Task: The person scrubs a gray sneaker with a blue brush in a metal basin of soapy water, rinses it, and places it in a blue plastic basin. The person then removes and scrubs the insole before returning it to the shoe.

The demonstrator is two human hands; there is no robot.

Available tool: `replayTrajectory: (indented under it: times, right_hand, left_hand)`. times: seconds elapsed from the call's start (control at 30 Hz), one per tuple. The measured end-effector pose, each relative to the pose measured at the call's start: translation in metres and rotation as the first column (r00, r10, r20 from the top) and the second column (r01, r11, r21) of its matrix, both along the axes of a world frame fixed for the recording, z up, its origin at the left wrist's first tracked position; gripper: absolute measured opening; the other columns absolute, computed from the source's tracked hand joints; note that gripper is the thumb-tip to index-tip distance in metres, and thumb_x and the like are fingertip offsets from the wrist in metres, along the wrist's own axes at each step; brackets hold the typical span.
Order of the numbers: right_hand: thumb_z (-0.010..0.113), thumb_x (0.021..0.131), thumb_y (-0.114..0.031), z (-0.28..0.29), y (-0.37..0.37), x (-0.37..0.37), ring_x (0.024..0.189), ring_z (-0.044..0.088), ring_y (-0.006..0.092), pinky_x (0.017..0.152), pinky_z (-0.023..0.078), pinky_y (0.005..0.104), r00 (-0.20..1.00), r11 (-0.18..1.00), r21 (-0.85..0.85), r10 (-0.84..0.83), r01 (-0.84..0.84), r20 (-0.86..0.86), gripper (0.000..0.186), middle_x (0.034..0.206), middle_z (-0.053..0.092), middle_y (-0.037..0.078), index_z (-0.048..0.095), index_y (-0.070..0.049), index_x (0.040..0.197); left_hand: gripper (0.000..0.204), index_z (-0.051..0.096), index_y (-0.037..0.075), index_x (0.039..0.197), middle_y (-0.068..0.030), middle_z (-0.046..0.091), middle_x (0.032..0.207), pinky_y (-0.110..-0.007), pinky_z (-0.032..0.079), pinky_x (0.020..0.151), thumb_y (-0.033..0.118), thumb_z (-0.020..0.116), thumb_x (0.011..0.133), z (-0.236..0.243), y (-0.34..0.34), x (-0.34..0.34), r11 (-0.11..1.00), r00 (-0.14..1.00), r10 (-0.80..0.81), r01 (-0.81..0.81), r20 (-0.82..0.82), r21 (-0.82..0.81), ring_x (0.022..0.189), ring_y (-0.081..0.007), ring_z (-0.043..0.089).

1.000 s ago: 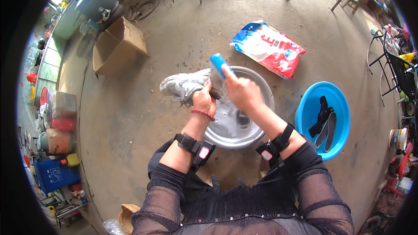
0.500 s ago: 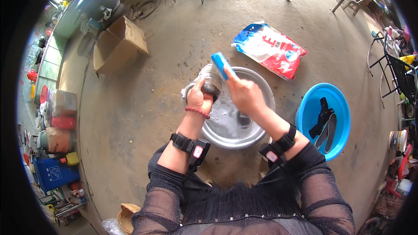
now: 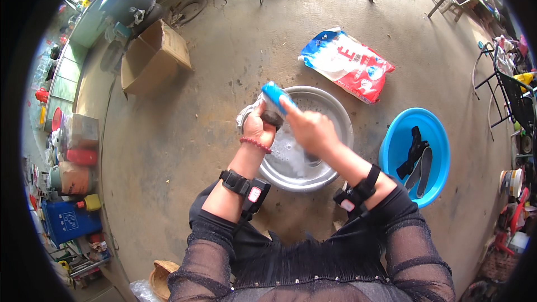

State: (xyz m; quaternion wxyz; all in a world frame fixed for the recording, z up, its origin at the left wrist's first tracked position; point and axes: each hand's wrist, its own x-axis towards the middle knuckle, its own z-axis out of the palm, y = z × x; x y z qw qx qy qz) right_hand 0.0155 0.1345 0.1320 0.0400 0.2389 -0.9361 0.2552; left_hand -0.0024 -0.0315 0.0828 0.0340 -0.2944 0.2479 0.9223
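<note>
My left hand (image 3: 258, 128) grips a wet grey-white shoe (image 3: 271, 117) at the left edge of a metal basin (image 3: 327, 100). My right hand (image 3: 313, 131) holds a blue brush (image 3: 271, 92) against the shoe, with its fingers wrapped round the handle; the bristles are hard to make out. Cloudy, sudsy water lies in the basin, with a dark object in it that I cannot identify. To the right, a blue plastic tub (image 3: 441, 170) contains black straps or cloth (image 3: 414, 148) and insoles (image 3: 425, 173).
Beyond the basin lies a red, white and blue bag (image 3: 347, 64). A cardboard box (image 3: 156, 59) stands at back left. Cluttered containers (image 3: 78, 218) line the left wall, a wicker basket (image 3: 162, 277) sits near bottom left, and black metal frames (image 3: 500, 89) stand at right.
The shoe has turned from lying sideways to nearly end-on and drawn in toward my left hand. The brush has moved down and left onto it, with my right hand.
</note>
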Motion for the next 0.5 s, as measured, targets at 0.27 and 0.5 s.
replayTrajectory:
  times: [0.27, 0.5]
  right_hand:
    - [0.060, 0.089, -0.025, -0.006, -0.011, 0.011, 0.051, 0.061, 0.0328, 0.045, 0.049, 0.0444, 0.991, 0.991, -0.004, 0.130, -0.130, 0.018, 0.046, 0.062, 0.059, 0.014, 0.051, -0.027, 0.134]
    - [0.061, 0.087, -0.023, -0.007, -0.007, 0.015, 0.049, 0.059, 0.0291, 0.043, 0.048, 0.0409, 0.986, 0.983, -0.085, 0.156, -0.160, -0.056, 0.051, 0.060, 0.055, 0.010, 0.049, -0.027, 0.136]
  left_hand:
    - [0.038, 0.059, 0.002, 0.103, -0.0138, 0.066, 0.102, -0.043, 0.050, 0.090, 0.033, 0.038, 0.101, -0.010, -0.010, -0.003, 0.997, 0.997, 0.027, -0.022, -0.066, 0.078, 0.095, -0.0267, 0.064]
    - [0.035, 0.059, 0.002, 0.101, -0.0135, 0.067, 0.093, -0.043, 0.050, 0.091, 0.031, 0.040, 0.101, 0.015, -0.022, -0.004, 0.992, 0.979, -0.116, 0.121, -0.166, 0.021, 0.090, -0.0252, 0.065]
